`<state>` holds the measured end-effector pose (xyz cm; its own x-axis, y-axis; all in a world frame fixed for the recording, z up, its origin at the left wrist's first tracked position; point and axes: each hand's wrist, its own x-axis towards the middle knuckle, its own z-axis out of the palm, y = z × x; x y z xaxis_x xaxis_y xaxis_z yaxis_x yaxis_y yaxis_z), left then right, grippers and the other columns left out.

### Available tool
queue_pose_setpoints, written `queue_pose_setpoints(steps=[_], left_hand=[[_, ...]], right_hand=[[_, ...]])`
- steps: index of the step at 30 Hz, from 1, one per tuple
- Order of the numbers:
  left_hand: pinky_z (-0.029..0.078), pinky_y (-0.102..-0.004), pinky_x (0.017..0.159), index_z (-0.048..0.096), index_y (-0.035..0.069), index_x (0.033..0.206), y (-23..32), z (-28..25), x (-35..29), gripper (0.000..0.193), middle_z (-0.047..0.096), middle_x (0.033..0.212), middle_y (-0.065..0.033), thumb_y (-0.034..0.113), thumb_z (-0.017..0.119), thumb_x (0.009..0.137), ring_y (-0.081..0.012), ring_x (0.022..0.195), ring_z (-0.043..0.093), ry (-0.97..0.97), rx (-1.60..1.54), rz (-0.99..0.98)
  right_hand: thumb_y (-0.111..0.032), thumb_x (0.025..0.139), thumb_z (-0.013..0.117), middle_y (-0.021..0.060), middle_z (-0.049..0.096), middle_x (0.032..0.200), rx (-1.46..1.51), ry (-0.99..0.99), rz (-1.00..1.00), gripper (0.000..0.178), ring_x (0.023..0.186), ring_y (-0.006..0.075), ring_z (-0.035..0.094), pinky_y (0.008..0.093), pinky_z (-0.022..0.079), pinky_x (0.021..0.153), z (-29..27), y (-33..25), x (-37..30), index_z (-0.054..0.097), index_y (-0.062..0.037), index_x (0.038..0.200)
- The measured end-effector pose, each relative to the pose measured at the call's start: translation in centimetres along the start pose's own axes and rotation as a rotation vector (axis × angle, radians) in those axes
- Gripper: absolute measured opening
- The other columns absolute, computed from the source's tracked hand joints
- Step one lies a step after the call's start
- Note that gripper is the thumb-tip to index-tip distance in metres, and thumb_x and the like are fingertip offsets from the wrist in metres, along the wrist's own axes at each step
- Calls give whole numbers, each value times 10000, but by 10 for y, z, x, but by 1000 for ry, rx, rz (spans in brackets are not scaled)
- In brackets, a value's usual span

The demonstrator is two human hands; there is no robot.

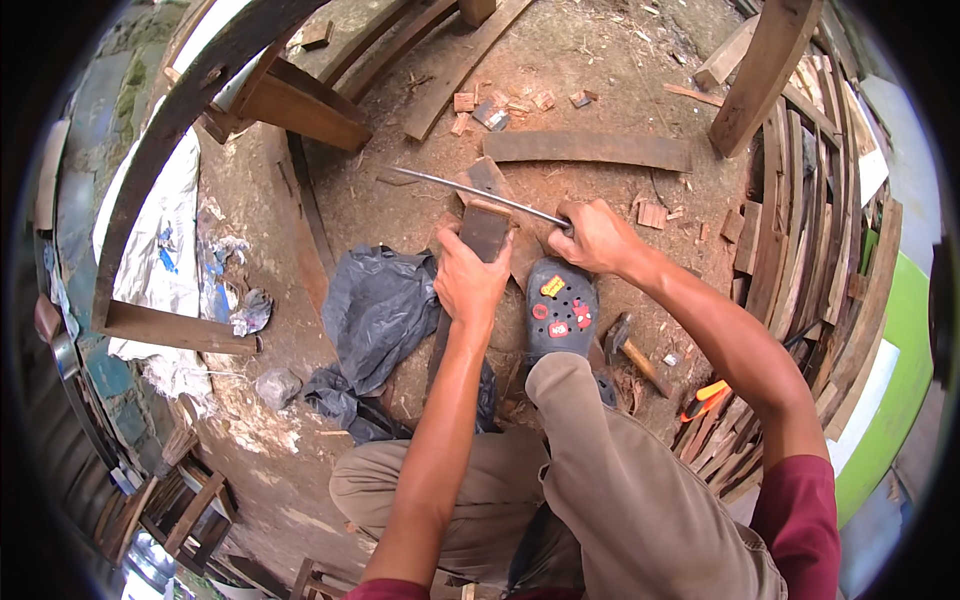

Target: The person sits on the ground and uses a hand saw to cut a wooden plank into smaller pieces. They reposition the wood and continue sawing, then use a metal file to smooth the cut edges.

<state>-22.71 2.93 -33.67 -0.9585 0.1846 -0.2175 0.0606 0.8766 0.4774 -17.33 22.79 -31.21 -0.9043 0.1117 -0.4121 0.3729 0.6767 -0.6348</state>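
My left hand (470, 280) is closed round a short dark wooden block (485, 232), its thumb on the right side and its fingers on the left. My right hand (598, 238) grips the dark handle end of a long, thin metal tool (465, 188). It looks like a file, though its exact kind is hard to tell. The tool points to the far left and crosses just beyond the block's pale far end; whether they touch is unclear. Under the block lies a flat piece of wood (488, 178). My grey clog (560, 310) is close to the right hand.
A hammer (640, 360) and an orange-handled tool (706, 398) lie to the right, beside stacked wood strips (785, 220). A black plastic bag (375, 310) lies left. Beyond are a curved board (590, 150), wood offcuts (490, 112) and a wooden frame (165, 175).
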Motion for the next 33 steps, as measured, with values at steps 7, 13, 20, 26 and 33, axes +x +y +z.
queue_pose_setpoints(steps=[7, 13, 20, 26, 33], left_hand=[[526, -521, 757, 461, -1, 1176, -1, 2, 5, 814, 675, 992, -259, 572, 826, 728, -450, 908, 676, 48, -2, 36], [528, -512, 778, 453, -2, 1213, 0, 3, 6, 869, 678, 1030, -261, 593, 835, 708, -443, 940, 678, 15, -10, -4], [528, -511, 795, 456, 1, 1227, -2, 4, 6, 889, 679, 1046, -267, 600, 843, 696, -444, 959, 678, 38, -29, 5], [531, -499, 737, 474, -6, 1168, -4, 5, 7, 833, 675, 963, -229, 582, 839, 705, -421, 892, 681, 63, 14, 12], [527, -509, 755, 471, 0, 1184, -2, 4, 6, 847, 678, 990, -242, 603, 828, 709, -427, 915, 679, 52, -2, 5]], right_hand=[[-276, 844, 641, 338, 640, 774, -67, -85, 45, 369, 800, 510, 667, 528, 541, 738, -1, -4, 10, 649, 82, 931], [-276, 840, 660, 320, 660, 778, -47, -41, 55, 366, 807, 512, 668, 533, 546, 748, 1, -8, 5, 665, 74, 948], [-277, 842, 644, 319, 675, 819, 35, -4, -23, 363, 824, 496, 678, 526, 550, 765, -5, -13, -2, 682, 66, 956], [-283, 839, 637, 323, 671, 830, -53, -114, 105, 377, 826, 490, 679, 520, 547, 769, -17, -19, 7, 682, 74, 952], [-271, 841, 637, 325, 666, 812, -31, -76, 71, 348, 815, 491, 679, 525, 547, 761, -23, -21, 6, 686, 64, 922]])
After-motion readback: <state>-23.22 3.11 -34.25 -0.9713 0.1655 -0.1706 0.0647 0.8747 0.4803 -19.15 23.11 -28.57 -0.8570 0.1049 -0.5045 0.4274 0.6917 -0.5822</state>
